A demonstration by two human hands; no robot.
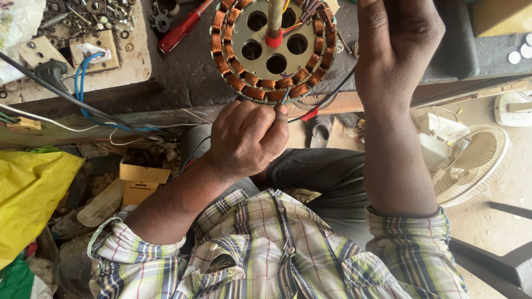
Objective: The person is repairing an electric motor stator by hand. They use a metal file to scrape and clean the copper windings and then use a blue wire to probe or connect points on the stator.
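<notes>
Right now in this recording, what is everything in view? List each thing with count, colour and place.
motor stator: one, silver disc ringed with copper coils, bench edge at top centre
thin wires: a few, blue and pale, at the stator's lower rim, pinched by the left hand
screwdriver: one, red handle, bench, left of the stator
loose nuts and washers: many, grey, bench top left
blue cable: one, looped by the switch plates, left
yellow sheet: one, lower left
cardboard box: one, tan, under the bench
table fan: one, white, floor at right
left hand: grip shut on the thin wires
right hand: raised beside the stator, fingers out of frame
</notes>
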